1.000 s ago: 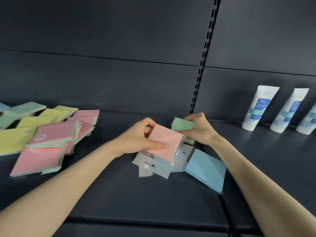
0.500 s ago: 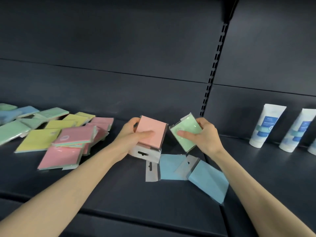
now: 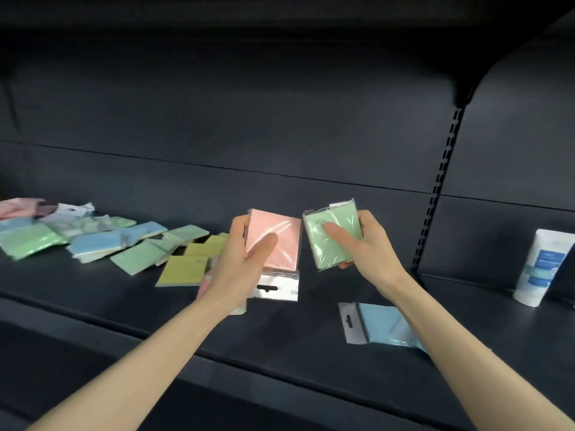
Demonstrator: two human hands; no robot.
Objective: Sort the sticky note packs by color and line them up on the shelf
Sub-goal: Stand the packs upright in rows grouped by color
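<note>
Looking from the bottom of the frame upward, I see both bare forearms reaching in over the front edge of the dark shelf (image 3: 280, 334). Lower right, a blue pack (image 3: 378, 323) lies flat on the shelf, its clear hang tab pointing left and its right side hidden under the right forearm.

In the centre, the left hand (image 3: 239, 262) grips a pink pack (image 3: 281, 231) with the thumb across its face. The wrapper's punched hang tab hangs below it and carries no print I can read. Just beside it, not touching, the right hand (image 3: 373, 244) grips a green pack (image 3: 320, 253), thumb on the front. A small mark near that pack's upper left corner is too blurred to read.

Open shelf surface lies beneath and between the two hands.

At mid-left, a loose heap of packs (image 3: 93, 241) in green, blue, yellow and pink is strewn toward the left edge of the frame. The nearest yellow pack (image 3: 183, 270) sits just left of the left wrist.

Far right, a white tube (image 3: 543, 262) stands upright; its blue label has writing too small to read.

Behind everything runs the dark back panel (image 3: 217, 135), with a slotted upright rail (image 3: 435, 209) at right.
</note>
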